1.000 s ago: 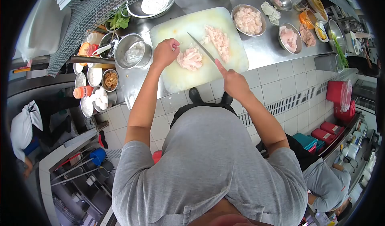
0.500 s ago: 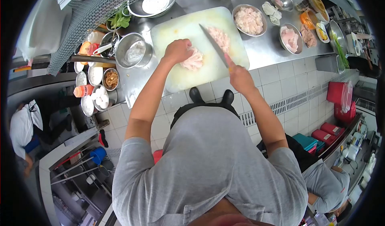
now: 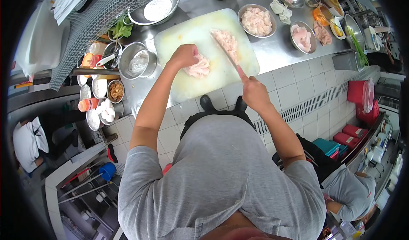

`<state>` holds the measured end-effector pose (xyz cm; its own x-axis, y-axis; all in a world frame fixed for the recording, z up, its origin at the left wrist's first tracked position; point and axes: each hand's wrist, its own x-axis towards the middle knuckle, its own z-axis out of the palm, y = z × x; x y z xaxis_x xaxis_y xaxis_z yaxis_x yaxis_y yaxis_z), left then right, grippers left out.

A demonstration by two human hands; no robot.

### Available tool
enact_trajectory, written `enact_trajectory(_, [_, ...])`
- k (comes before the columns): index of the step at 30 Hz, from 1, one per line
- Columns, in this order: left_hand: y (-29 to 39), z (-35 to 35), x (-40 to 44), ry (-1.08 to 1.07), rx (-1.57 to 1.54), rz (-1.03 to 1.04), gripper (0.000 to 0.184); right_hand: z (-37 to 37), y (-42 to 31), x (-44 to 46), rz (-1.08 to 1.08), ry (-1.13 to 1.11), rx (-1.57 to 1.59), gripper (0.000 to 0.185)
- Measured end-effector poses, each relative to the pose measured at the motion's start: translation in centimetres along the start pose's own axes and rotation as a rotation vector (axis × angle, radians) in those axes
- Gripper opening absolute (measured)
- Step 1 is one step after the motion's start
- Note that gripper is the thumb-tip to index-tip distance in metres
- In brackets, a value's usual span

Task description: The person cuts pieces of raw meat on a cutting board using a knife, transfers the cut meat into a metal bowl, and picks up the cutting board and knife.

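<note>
On the white cutting board (image 3: 170,39) lie two piles of pale raw meat, which looks like chicken. My left hand (image 3: 184,56) is closed, fingers curled down at the upper left of the uncut meat (image 3: 198,67); its fingertips are partly hidden. In my right hand (image 3: 254,91) is the handle of a kitchen knife (image 3: 226,50). The blade points up and left, seen almost edge-on, along the left side of the chopped meat (image 3: 228,43). A gap of bare board separates the blade from my left hand.
Right of the board stand a bowl of meat pieces (image 3: 256,21), another meat bowl (image 3: 301,38) and a crumpled cloth (image 3: 281,11). A metal pot (image 3: 137,61) and seasoning containers (image 3: 100,88) are at the left. Other people are at the far left and lower right.
The knife blade has turned from showing its flat side to nearly edge-on, beside the chopped meat. My left hand stays at the uncut meat. The whole view has shifted slightly.
</note>
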<state>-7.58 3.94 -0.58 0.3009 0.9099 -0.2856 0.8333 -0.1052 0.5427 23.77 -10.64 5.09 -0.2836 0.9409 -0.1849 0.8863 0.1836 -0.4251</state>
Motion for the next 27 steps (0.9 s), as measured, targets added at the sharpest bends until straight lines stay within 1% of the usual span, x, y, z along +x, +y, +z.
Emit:
enact_trajectory(2, [0.2,-0.3,0.1,-0.030,-0.037,-0.009,0.021,-0.6,0.0,-0.4,-0.038,-0.092,-0.038,0.079])
enact_trajectory(5, [0.6,-1.1,-0.3,-0.056,-0.093,-0.025,0.024,-1.0,-1.1,-0.9,-0.044,-0.085,0.029,0.078])
enact_trajectory(8, [0.0,-0.8,-0.3,-0.041,-0.098,-0.033,0.023,0.1,0.1,-0.5,-0.037,-0.038,0.033,0.078])
enact_trajectory(11, [-0.2,-0.8,-0.3,-0.045,-0.100,-0.029,0.021,1.0,1.9,0.2,-0.025,0.051,0.034,0.084])
enact_trajectory(14, [0.4,-1.7,-0.5,-0.036,-0.148,-0.032,0.020,-0.1,0.7,0.0,0.005,0.038,0.040,0.085])
enact_trajectory(17, [0.6,-2.8,-0.4,-0.007,-0.251,-0.015,0.017,-0.6,-0.8,-0.6,-0.019,0.016,0.109,0.079])
enact_trajectory(20, [1.6,-4.3,-0.1,0.059,-0.406,0.052,0.015,0.4,-0.2,-0.2,-0.010,-0.097,0.018,0.079])
enact_trajectory(23, [4.1,-5.9,0.4,0.035,-0.668,0.057,0.017,1.1,0.9,0.5,-0.054,-0.058,0.023,0.087])
enact_trajectory(24, [4.8,-5.9,0.6,0.038,-0.706,0.064,0.019,1.3,1.3,0.7,-0.036,-0.037,0.029,0.087])
enact_trajectory(26, [2.7,-2.4,3.0,0.102,-0.627,0.086,0.017,1.4,1.8,1.2,0.000,0.009,0.041,0.087])
enact_trajectory(27, [3.0,-1.8,3.2,0.138,-0.588,0.096,0.018,1.4,1.8,1.3,-0.013,0.016,0.048,0.087])
